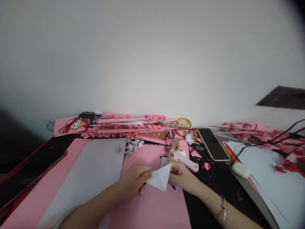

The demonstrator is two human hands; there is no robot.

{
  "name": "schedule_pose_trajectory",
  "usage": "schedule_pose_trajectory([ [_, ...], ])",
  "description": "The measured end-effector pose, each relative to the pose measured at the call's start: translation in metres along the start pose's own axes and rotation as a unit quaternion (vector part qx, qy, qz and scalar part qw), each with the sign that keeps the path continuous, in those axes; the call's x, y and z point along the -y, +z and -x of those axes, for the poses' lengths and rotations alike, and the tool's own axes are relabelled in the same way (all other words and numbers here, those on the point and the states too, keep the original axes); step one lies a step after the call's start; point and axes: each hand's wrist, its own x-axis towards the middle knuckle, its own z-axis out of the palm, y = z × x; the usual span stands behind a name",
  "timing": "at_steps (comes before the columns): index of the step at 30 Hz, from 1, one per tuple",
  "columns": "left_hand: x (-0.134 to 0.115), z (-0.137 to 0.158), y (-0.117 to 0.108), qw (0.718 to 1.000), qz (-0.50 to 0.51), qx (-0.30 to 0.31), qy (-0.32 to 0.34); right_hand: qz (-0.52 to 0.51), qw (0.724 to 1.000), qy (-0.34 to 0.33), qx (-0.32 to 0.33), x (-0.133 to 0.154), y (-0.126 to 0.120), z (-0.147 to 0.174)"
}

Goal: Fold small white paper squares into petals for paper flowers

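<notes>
A small folded white paper [160, 178] with crease lines is held up between both hands, above a pink sheet [152, 210]. My left hand [135, 179] pinches its left corner, thumb on top. At the right edge, my right hand [179, 175] has its fingers closed on the same paper; some fingertips are hidden behind it. Just beyond the hands lies a hot glue gun [182, 160], pale pink with a decorated body. Crumpled-looking white paper flowers [133, 145] rest on the sheets to the left of it.
Pink paper flower stems [119, 130] line the wall, with yellow-handled scissors [177, 123] on them. To the right are a phone [213, 144], a white earbud case [240, 170], black cables [269, 141] and white sheets [269, 168]. A large white sheet [83, 178] covers the left side.
</notes>
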Motion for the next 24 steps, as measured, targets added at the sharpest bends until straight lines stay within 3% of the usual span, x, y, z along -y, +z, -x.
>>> schedule_pose_trajectory([
  [6,-0.006,0.001,0.001,0.998,-0.061,-0.021,0.021,0.015,0.999,0.011,-0.03,-0.006,0.002,0.001],
  [14,-0.013,0.003,0.002,0.986,-0.146,-0.032,0.081,0.051,0.999,0.001,0.004,-0.004,-0.001,0.003],
  [24,-0.013,0.001,0.003,0.999,0.01,-0.024,0.032,0.071,0.995,-0.017,0.065,-0.007,-0.005,0.004],
])
